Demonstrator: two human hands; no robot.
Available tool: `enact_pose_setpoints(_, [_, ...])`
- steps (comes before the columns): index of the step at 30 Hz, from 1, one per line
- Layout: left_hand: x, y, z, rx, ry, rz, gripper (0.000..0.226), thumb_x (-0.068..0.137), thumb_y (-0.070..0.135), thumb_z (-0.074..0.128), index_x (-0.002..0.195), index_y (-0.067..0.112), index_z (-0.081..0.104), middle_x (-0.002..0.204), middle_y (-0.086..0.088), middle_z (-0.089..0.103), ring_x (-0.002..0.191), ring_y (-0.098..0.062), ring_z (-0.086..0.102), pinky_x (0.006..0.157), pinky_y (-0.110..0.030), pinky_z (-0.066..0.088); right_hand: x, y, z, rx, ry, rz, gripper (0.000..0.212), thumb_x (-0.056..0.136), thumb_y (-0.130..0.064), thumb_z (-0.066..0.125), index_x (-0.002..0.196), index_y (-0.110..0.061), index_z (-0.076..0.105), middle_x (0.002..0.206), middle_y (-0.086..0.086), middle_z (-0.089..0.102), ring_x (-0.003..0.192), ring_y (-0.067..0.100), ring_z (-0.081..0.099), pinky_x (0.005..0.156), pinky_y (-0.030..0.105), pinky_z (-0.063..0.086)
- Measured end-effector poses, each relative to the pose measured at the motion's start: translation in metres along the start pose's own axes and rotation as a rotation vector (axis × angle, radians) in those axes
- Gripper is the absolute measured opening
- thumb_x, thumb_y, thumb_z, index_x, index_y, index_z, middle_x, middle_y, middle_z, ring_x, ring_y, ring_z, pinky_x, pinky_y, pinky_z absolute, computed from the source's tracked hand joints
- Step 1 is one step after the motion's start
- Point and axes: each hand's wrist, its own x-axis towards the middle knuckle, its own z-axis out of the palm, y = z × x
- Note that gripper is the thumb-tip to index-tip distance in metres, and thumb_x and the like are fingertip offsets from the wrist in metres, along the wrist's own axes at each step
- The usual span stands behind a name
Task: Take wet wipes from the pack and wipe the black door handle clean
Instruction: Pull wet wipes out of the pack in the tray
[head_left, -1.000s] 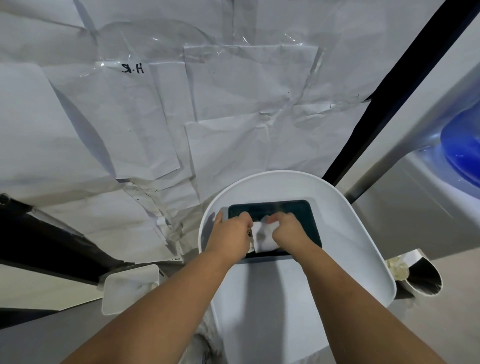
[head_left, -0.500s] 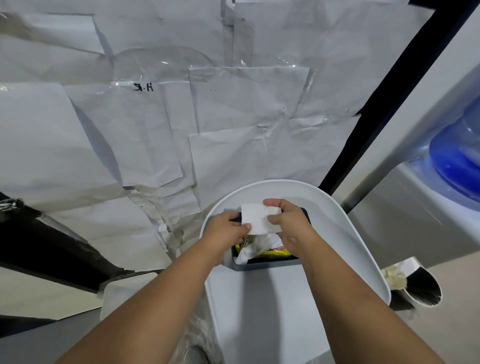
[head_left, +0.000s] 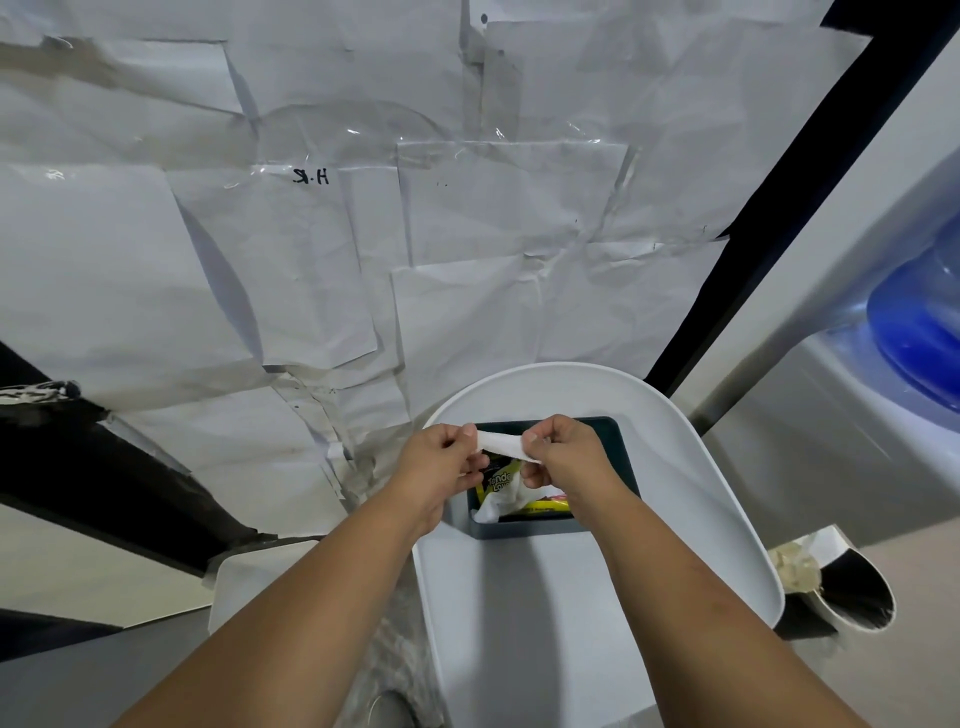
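I saw both hands pinching one white wipe (head_left: 500, 445), stretched flat between them: the left hand (head_left: 440, 464) gripped its left end with thumb and fingers, the right hand (head_left: 566, 457) its right end. They hovered just above the pack (head_left: 511, 491), which lay in a dark tray (head_left: 615, 457) on the white table (head_left: 701, 493), another wipe (head_left: 497, 503) sticking out of it. A bin (head_left: 847, 587) stood to the right. I could not make out the door handle.
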Motion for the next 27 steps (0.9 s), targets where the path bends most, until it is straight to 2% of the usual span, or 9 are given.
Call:
enact_pose_setpoints(4, [-0.006, 0.004, -0.003, -0.099, -0.002, -0.024, 0.005, 0.096, 0.009, 0.06, 0.094, 0.005, 0.062, 0.093, -0.014, 0.071, 0.078, -0.02, 0.07, 0.069, -0.03, 0.059, -0.003, -0.005, 0.006, -0.124, -0.008, -0.017, 0.008, 0.09, -0.017, 0.063, 0.088, -0.01, 0.065, 0.092, 0.012, 0.068, 0.063, 0.026, 0.068, 0.075, 0.05, 0.059])
enact_pose_setpoints(8, [-0.015, 0.015, -0.004, -0.207, -0.038, -0.054, 0.006, 0.093, 0.003, 0.062, 0.099, 0.003, 0.061, 0.091, -0.015, 0.07, 0.073, -0.021, 0.069, 0.07, -0.032, 0.06, -0.006, -0.009, 0.007, -0.062, -0.011, 0.023, 0.017, 0.095, -0.02, 0.056, 0.094, -0.006, 0.065, 0.094, 0.011, 0.069, 0.068, 0.026, 0.065, 0.077, 0.046, 0.059])
enact_pose_setpoints(11, [-0.02, 0.019, -0.001, -0.23, -0.022, -0.056, 0.004, 0.095, 0.008, 0.061, 0.097, 0.006, 0.058, 0.089, -0.014, 0.068, 0.076, -0.023, 0.068, 0.075, -0.038, 0.06, -0.011, -0.014, 0.01, -0.023, -0.04, 0.074, 0.025, 0.098, -0.027, 0.052, 0.095, -0.005, 0.064, 0.094, 0.014, 0.069, 0.068, 0.027, 0.061, 0.076, 0.045, 0.058])
enact_pose_setpoints(14, [-0.025, 0.019, 0.0, -0.226, -0.008, -0.038, 0.011, 0.097, 0.019, 0.06, 0.097, 0.008, 0.056, 0.089, -0.012, 0.069, 0.082, -0.021, 0.069, 0.079, -0.042, 0.06, -0.017, -0.019, 0.014, -0.176, -0.041, 0.015, 0.031, 0.098, -0.034, 0.048, 0.089, -0.01, 0.065, 0.083, 0.006, 0.064, 0.067, 0.023, 0.058, 0.068, 0.033, 0.05])
enact_pose_setpoints(16, [-0.027, 0.017, -0.003, -0.203, -0.004, -0.02, 0.015, 0.097, 0.022, 0.06, 0.097, 0.008, 0.056, 0.089, -0.01, 0.071, 0.079, -0.018, 0.069, 0.078, -0.04, 0.06, -0.018, -0.019, 0.015, -0.217, -0.087, -0.106, 0.026, 0.095, -0.032, 0.052, 0.089, -0.01, 0.064, 0.081, 0.001, 0.058, 0.072, 0.017, 0.054, 0.07, 0.03, 0.045])
enact_pose_setpoints(18, [-0.027, 0.015, -0.005, -0.193, -0.002, -0.002, 0.015, 0.097, 0.022, 0.06, 0.095, 0.008, 0.056, 0.088, -0.01, 0.07, 0.074, -0.016, 0.068, 0.077, -0.037, 0.06, -0.023, -0.02, 0.014, -0.17, -0.186, -0.144, 0.015, 0.091, -0.027, 0.057, 0.094, -0.014, 0.065, 0.088, -0.005, 0.06, 0.078, 0.009, 0.054, 0.07, 0.02, 0.043])
enact_pose_setpoints(21, [-0.027, 0.016, -0.009, -0.222, -0.002, 0.003, 0.012, 0.098, 0.019, 0.058, 0.092, 0.009, 0.059, 0.084, -0.008, 0.067, 0.07, -0.016, 0.062, 0.08, -0.038, 0.058, -0.024, -0.018, 0.017, -0.156, -0.246, -0.16, 0.007, 0.09, -0.017, 0.059, 0.091, -0.012, 0.065, 0.082, -0.002, 0.059, 0.071, 0.007, 0.053, 0.061, 0.011, 0.043])
enact_pose_setpoints(25, [-0.031, 0.019, -0.011, -0.264, -0.079, -0.018, 0.019, 0.095, 0.029, 0.064, 0.098, 0.01, 0.061, 0.091, -0.01, 0.073, 0.087, -0.023, 0.07, 0.091, -0.046, 0.056, -0.018, -0.015, 0.025, -0.174, -0.067, -0.216, 0.01, 0.088, -0.017, 0.062, 0.083, -0.01, 0.065, 0.074, -0.002, 0.061, 0.07, 0.012, 0.054, 0.068, 0.024, 0.047])
enact_pose_setpoints(27, [-0.032, 0.016, -0.009, -0.179, -0.058, -0.011, 0.02, 0.091, 0.019, 0.069, 0.106, 0.007, 0.063, 0.093, -0.007, 0.076, 0.09, -0.023, 0.073, 0.092, -0.045, 0.056, -0.014, -0.014, 0.027, -0.229, 0.002, -0.272, 0.009, 0.087, -0.019, 0.063, 0.082, -0.013, 0.066, 0.072, -0.005, 0.063, 0.069, 0.012, 0.056, 0.07, 0.028, 0.047])
